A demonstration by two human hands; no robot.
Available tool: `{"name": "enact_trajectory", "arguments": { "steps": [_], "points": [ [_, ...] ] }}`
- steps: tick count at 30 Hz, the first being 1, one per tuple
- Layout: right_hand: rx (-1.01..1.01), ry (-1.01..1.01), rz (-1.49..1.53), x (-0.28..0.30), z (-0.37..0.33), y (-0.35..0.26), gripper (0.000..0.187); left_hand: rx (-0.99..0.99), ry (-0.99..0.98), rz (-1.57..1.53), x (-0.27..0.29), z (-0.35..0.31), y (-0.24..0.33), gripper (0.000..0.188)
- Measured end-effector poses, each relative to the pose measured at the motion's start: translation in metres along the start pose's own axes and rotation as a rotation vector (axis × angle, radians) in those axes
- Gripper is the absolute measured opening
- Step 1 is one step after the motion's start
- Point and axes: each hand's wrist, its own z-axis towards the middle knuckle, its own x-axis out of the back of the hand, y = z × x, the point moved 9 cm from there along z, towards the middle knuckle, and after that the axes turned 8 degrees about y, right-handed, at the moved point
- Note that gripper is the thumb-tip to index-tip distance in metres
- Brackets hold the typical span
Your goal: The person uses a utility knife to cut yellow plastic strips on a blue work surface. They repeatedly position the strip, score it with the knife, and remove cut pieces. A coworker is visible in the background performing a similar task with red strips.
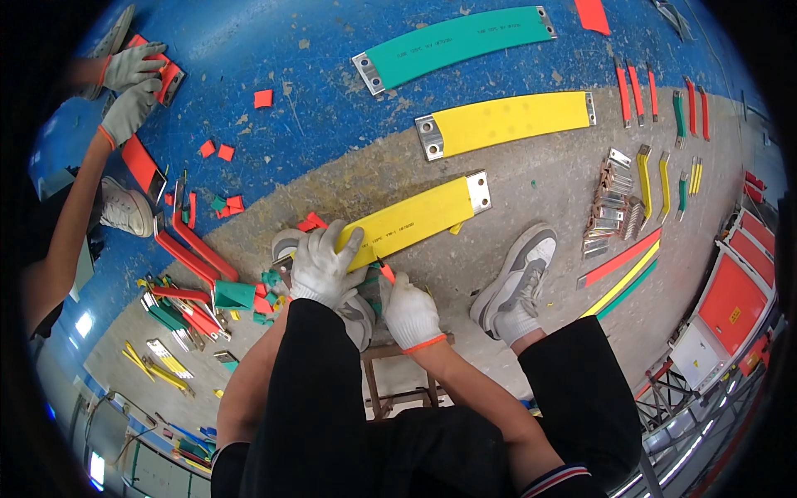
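A flat yellow-sleeved busbar (407,222) slants before me, its bare metal far end (479,192) showing two holes. My left hand (322,264), in a white glove, grips its near end, fingers over the yellow sleeve; that end is hidden under the glove. My right hand (411,314), also gloved, is closed round a slim red-handled knife (387,270). The knife's tip points at the busbar's lower edge, close to my left fingers; I cannot tell whether it touches. A small yellow scrap (456,228) lies by the busbar's lower edge.
Yellow (515,121) and green (461,46) busbars lie beyond. Metal pieces (610,203) and coloured strips (623,278) lie right. Red and green scraps (264,299) and bent red bars (199,249) sit left. At upper left, a co-worker's gloved hands (133,91) hold a red piece.
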Motion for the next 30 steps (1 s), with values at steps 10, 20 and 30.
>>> {"name": "enact_trajectory", "arguments": {
  "steps": [10, 20, 30],
  "points": [
    [-0.074, -0.093, 0.036, -0.007, -0.008, 0.008, 0.031, 0.000, -0.005, 0.001, 0.000, -0.002, -0.001, 0.078],
    [-0.054, -0.050, 0.098, -0.019, -0.029, 0.029, 0.036, 0.005, -0.002, -0.001, 0.000, 0.002, 0.001, 0.075],
    [-0.024, 0.163, 0.379, 0.061, 0.019, 0.025, 0.032, 0.017, -0.010, -0.026, 0.000, -0.001, -0.002, 0.078]
  ]
}}
